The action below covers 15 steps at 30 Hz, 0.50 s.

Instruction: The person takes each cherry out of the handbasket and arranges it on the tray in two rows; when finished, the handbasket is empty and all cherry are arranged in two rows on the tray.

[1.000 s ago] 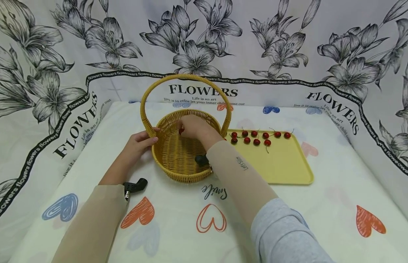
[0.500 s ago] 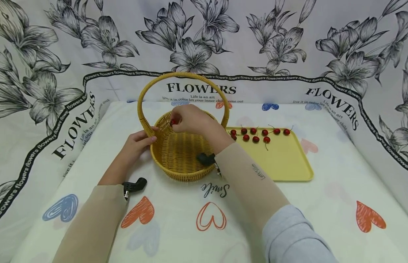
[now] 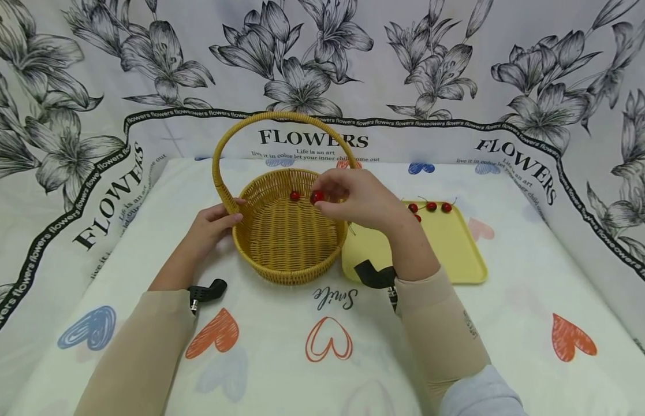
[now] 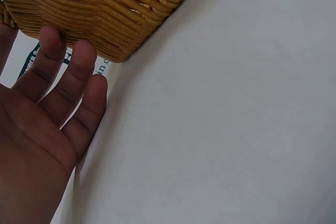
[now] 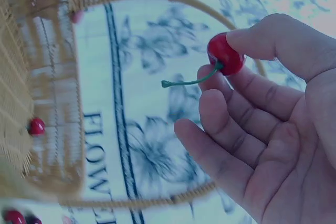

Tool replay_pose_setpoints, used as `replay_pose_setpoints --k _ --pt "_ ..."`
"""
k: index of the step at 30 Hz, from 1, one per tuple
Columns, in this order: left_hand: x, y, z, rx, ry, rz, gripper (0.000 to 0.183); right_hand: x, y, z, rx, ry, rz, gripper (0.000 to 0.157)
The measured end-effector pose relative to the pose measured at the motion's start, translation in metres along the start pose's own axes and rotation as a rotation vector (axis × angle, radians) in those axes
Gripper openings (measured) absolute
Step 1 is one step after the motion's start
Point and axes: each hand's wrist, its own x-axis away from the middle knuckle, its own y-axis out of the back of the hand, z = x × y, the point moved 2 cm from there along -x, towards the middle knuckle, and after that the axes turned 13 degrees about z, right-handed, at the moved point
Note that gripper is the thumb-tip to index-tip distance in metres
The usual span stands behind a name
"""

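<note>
Between thumb and fingers my right hand (image 3: 368,199) pinches a red cherry (image 3: 316,197), above the right side of a yellow wicker basket (image 3: 288,276). The right wrist view shows the held cherry (image 5: 224,54) with its green stem hanging free. Another cherry (image 3: 294,196) lies inside the basket, toward its back wall. My left hand (image 3: 210,228) holds the basket's left rim at the foot of the handle (image 3: 218,164). In the left wrist view the other fingers (image 4: 84,72) are spread beneath the woven wall (image 4: 105,14).
A pale yellow tray (image 3: 457,260) stands to the right of the basket, with several cherries (image 3: 431,206) along its back; my right hand and wrist hide part of it. A white cloth with printed hearts (image 3: 329,340) covers the table, and a flowered cloth (image 3: 301,86) hangs behind.
My right hand has risen from inside the basket and moved right toward the tray, carrying a cherry. The cherry in the basket now shows. My left hand stays on the rim.
</note>
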Motion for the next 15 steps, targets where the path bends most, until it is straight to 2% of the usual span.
replay_pose_setpoints --k 4,8,15 --pt "0.000 0.001 -0.002 0.000 -0.006 0.000 0.046 0.021 0.013 -0.015 -0.073 -0.018 -0.046 0.022" --pt "0.001 0.001 -0.003 -0.005 0.002 0.000 0.043 0.041 0.023 -0.047 -0.182 -0.094 -0.117 0.023" --pt "0.000 -0.002 -0.003 -0.010 0.003 -0.006 0.042 0.075 0.052 -0.095 -0.098 -0.248 -0.347 0.028"
